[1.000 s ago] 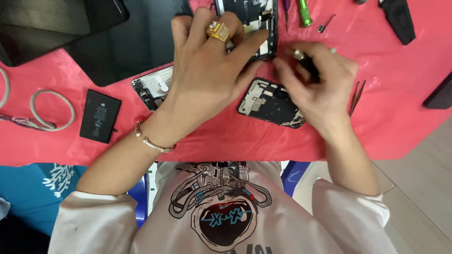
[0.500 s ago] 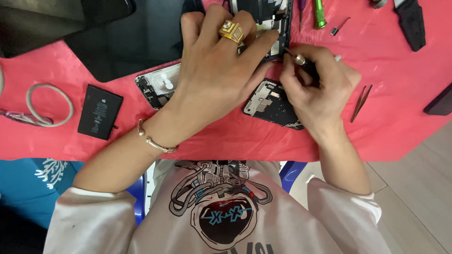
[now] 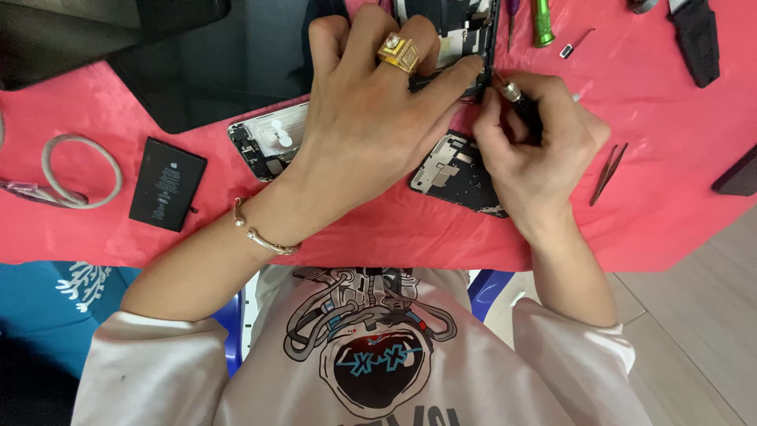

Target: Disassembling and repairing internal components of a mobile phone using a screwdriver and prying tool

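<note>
An opened phone body (image 3: 461, 35) lies near the top middle of the red cloth (image 3: 378, 229). My left hand (image 3: 371, 118), with a gold ring and a bracelet, presses down on it, the fingers spread over its lower part. My right hand (image 3: 536, 150) grips a small screwdriver (image 3: 512, 93), its metal tip at the phone's right edge. Under my hands lie two other phone parts, a dark frame (image 3: 457, 173) and a silver-edged frame (image 3: 264, 146).
A black battery (image 3: 167, 183) and a grey cable loop (image 3: 79, 170) lie at the left. Tweezers (image 3: 609, 172) rest to the right of my right hand. A green-handled tool (image 3: 541, 20) and a black part (image 3: 698, 39) sit at the top right. A dark screen panel (image 3: 213, 71) lies at the top left.
Both hands have kept their hold on the phone and the screwdriver. The view has shifted slightly, so the whole scene sits a little lower and to the right.
</note>
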